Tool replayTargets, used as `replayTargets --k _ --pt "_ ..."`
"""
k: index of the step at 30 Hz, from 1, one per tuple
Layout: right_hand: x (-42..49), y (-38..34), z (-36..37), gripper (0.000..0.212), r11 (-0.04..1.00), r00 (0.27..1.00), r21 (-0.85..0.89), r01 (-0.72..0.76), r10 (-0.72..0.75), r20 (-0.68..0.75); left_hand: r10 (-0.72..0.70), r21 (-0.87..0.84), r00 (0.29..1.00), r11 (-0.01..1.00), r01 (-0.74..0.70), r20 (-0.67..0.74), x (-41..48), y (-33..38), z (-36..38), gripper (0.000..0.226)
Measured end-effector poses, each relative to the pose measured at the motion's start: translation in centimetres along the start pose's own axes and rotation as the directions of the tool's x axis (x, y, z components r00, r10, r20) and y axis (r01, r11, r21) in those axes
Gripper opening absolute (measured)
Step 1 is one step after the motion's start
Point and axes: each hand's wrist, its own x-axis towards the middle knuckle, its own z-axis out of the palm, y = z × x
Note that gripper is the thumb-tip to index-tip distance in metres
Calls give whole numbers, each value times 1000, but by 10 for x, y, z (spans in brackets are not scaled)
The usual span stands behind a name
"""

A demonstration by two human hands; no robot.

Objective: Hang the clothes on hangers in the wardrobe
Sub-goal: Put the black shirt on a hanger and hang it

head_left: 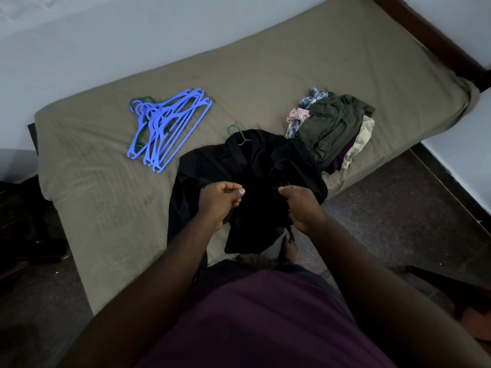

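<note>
A black shirt (255,166) lies spread on the bed's near edge, with a green hanger (237,133) poking its hook out of the collar. My left hand (220,203) pinches the shirt's front between thumb and fingers. My right hand (300,208) grips the other side of the shirt's front, fingers curled into the fabric. A heap of several blue hangers (170,126), with a green one among them, rests on the bed to the left. A pile of clothes (332,128), an olive garment on top, sits to the right of the shirt.
The bed (111,208) is covered by an olive-brown sheet and runs from lower left to upper right. Pale walls stand behind it and dark speckled floor (385,213) lies to the right. Dark furniture sits at the far left. No wardrobe is in view.
</note>
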Motion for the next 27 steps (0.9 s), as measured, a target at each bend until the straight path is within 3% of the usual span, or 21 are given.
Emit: replayTargets --k 5,13,21,27 --pt "-2 2 7 5 999 1000 -38 20 -20 -7 43 73 988 996 -54 148 -13 5 16 8" --pt "-11 0 7 19 994 995 -108 16 -6 97 157 251 985 953 -172 78 -23 10 22 11" --pt "-19 -2 10 7 997 974 -46 69 -57 221 96 144 987 983 -115 130 -27 20 20 9" --pt "-21 -2 10 17 925 950 -238 296 -260 172 103 216 983 967 -135 152 -26 26 17 8"
